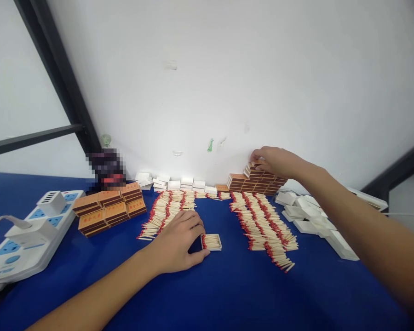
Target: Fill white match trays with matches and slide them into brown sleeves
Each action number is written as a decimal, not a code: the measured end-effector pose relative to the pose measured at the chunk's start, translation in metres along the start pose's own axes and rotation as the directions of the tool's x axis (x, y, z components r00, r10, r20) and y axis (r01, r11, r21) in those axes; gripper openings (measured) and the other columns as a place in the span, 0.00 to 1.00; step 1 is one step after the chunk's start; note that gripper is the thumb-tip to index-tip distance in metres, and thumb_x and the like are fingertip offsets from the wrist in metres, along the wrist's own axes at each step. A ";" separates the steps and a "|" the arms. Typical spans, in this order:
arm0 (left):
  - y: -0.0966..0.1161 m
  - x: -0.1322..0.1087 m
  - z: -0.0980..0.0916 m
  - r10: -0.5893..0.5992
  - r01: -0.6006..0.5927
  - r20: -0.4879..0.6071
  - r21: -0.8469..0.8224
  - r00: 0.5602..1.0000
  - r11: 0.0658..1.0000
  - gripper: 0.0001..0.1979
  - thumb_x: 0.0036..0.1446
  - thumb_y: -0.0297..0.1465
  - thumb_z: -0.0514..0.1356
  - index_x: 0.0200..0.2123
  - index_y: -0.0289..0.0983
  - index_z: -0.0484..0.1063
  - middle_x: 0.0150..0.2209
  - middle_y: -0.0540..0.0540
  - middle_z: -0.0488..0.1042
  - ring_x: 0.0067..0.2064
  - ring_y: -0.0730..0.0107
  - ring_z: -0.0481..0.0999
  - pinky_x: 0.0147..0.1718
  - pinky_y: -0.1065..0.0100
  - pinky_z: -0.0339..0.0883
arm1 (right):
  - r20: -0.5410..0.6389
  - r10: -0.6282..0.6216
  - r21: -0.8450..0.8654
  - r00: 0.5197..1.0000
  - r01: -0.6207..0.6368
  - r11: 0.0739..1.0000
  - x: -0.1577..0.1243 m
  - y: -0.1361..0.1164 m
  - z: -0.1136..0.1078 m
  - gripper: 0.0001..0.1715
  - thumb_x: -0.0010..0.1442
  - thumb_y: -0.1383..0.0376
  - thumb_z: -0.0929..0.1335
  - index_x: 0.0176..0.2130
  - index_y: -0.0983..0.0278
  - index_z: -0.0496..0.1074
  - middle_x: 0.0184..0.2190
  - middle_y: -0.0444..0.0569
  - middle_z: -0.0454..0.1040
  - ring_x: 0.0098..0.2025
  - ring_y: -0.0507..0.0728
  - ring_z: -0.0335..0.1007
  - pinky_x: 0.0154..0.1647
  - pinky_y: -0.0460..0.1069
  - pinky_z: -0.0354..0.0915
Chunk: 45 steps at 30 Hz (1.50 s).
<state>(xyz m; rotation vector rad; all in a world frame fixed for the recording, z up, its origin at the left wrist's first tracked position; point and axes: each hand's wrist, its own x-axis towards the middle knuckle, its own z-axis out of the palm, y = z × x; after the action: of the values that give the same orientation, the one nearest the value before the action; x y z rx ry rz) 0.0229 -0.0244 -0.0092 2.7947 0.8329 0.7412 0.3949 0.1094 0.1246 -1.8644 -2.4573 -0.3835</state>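
My left hand [182, 241] holds the left end of a small white matchbox tray [215, 248] between thumb and fingers. Red-tipped matches lie inside that tray, which rests on the blue table. Up at the back right, my right hand [264, 160] has its fingers closed on a matchbox [253, 167] at the top of a stack of brown and orange matchboxes [255, 185]. The fingertips partly cover that box. Loose matches lie in rows on both sides of the tray: a left pile [174, 207] by my left hand and a right pile [262, 216].
Several white trays [181, 184] line the wall, and more white trays [312, 216] lie heaped at right. Bundled matchboxes [110, 209] stand at left beside a white power strip [60, 230] with plugs and cables. Dark metal bars [55, 64] cross the left side.
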 end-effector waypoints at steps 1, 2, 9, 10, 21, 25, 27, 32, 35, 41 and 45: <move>0.000 0.000 0.000 -0.002 0.002 0.004 0.000 1.000 1.000 0.12 0.63 0.39 0.68 0.44 0.37 0.77 0.47 0.42 0.79 0.56 0.51 0.75 0.60 0.48 0.69 | 0.003 0.002 -0.004 1.000 -0.002 1.000 0.000 -0.002 0.000 0.12 0.64 0.65 0.69 0.49 0.59 0.75 0.48 0.55 0.78 0.44 0.62 0.74 0.38 0.53 0.62; 0.000 0.000 -0.001 -0.003 0.003 0.008 0.000 1.000 1.000 0.13 0.63 0.39 0.68 0.44 0.37 0.77 0.47 0.41 0.79 0.57 0.50 0.74 0.60 0.48 0.69 | 0.005 0.007 -0.005 1.000 -0.007 1.000 0.001 -0.003 0.000 0.12 0.63 0.66 0.69 0.48 0.60 0.74 0.47 0.54 0.79 0.44 0.62 0.74 0.38 0.53 0.62; 0.000 0.000 -0.001 0.008 -0.008 0.003 0.006 1.000 1.000 0.13 0.63 0.39 0.68 0.45 0.38 0.77 0.47 0.41 0.79 0.57 0.50 0.75 0.61 0.48 0.69 | 0.008 0.010 0.093 1.000 -0.010 0.996 0.006 0.003 0.003 0.20 0.60 0.64 0.71 0.52 0.60 0.70 0.50 0.54 0.79 0.45 0.62 0.74 0.40 0.52 0.64; 0.000 0.000 -0.001 0.009 -0.009 0.002 0.006 1.000 1.000 0.12 0.63 0.39 0.68 0.45 0.38 0.77 0.47 0.41 0.79 0.57 0.50 0.75 0.61 0.48 0.69 | 0.009 0.007 0.102 1.000 -0.007 0.995 0.008 0.006 0.004 0.20 0.60 0.64 0.71 0.52 0.61 0.70 0.50 0.55 0.79 0.44 0.61 0.74 0.40 0.52 0.64; -0.001 0.000 -0.001 -0.001 0.000 0.026 0.021 1.000 1.000 0.16 0.64 0.41 0.68 0.47 0.37 0.78 0.49 0.41 0.79 0.59 0.50 0.74 0.64 0.48 0.67 | -0.158 -0.137 0.248 0.978 0.174 0.953 -0.035 -0.059 -0.021 0.26 0.59 0.56 0.73 0.55 0.59 0.71 0.53 0.55 0.77 0.45 0.64 0.76 0.41 0.55 0.66; -0.003 0.003 -0.008 -0.010 0.010 0.000 0.024 1.000 1.000 0.24 0.62 0.50 0.68 0.50 0.37 0.77 0.50 0.41 0.79 0.59 0.49 0.73 0.63 0.47 0.67 | -0.068 -0.276 0.379 0.959 0.280 0.882 -0.070 -0.129 0.004 0.23 0.59 0.66 0.72 0.54 0.59 0.69 0.54 0.56 0.76 0.46 0.64 0.76 0.41 0.54 0.66; -0.005 0.006 -0.012 -0.019 0.021 -0.039 0.048 0.999 0.999 0.21 0.65 0.48 0.66 0.49 0.37 0.76 0.49 0.41 0.79 0.58 0.51 0.73 0.61 0.48 0.67 | -0.006 -0.311 0.416 0.950 0.286 0.863 -0.077 -0.151 0.025 0.20 0.60 0.70 0.71 0.52 0.60 0.68 0.53 0.55 0.75 0.48 0.64 0.75 0.42 0.54 0.66; -0.012 0.007 -0.015 -0.027 0.042 -0.124 0.117 0.992 0.992 0.14 0.68 0.42 0.64 0.48 0.37 0.75 0.48 0.40 0.79 0.57 0.51 0.73 0.60 0.48 0.67 | 0.056 -0.347 0.515 0.936 0.271 0.813 -0.080 -0.162 0.055 0.20 0.61 0.69 0.74 0.51 0.60 0.68 0.53 0.53 0.74 0.51 0.62 0.73 0.44 0.53 0.65; -0.014 0.006 -0.012 -0.036 0.049 -0.110 0.123 0.993 0.991 0.14 0.68 0.41 0.64 0.49 0.38 0.75 0.48 0.40 0.79 0.57 0.51 0.73 0.60 0.47 0.67 | 0.044 -0.349 0.564 0.936 0.265 0.782 -0.091 -0.156 0.049 0.13 0.66 0.65 0.72 0.49 0.60 0.71 0.50 0.51 0.74 0.47 0.60 0.72 0.43 0.52 0.64; -0.014 0.010 -0.007 -0.098 0.109 -0.137 0.078 0.986 0.991 0.14 0.66 0.41 0.65 0.48 0.38 0.77 0.48 0.40 0.79 0.58 0.50 0.73 0.61 0.47 0.67 | 0.127 -0.367 0.662 0.922 0.197 0.723 -0.125 -0.158 0.048 0.22 0.65 0.54 0.75 0.54 0.58 0.72 0.49 0.49 0.72 0.43 0.58 0.71 0.41 0.52 0.65; -0.013 0.021 -0.004 -0.132 0.132 -0.124 -0.010 0.983 0.991 0.13 0.66 0.40 0.66 0.47 0.39 0.78 0.48 0.41 0.80 0.56 0.53 0.74 0.60 0.47 0.70 | 0.170 -0.376 0.668 0.911 0.174 0.724 -0.129 -0.160 0.054 0.18 0.64 0.54 0.74 0.50 0.59 0.74 0.50 0.50 0.73 0.41 0.57 0.71 0.39 0.53 0.64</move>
<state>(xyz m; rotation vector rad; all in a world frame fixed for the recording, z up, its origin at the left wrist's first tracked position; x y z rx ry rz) 0.0296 -0.0023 0.0000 2.6817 1.0269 0.8995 0.2851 -0.0412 0.0220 -1.3241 -2.5635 0.7234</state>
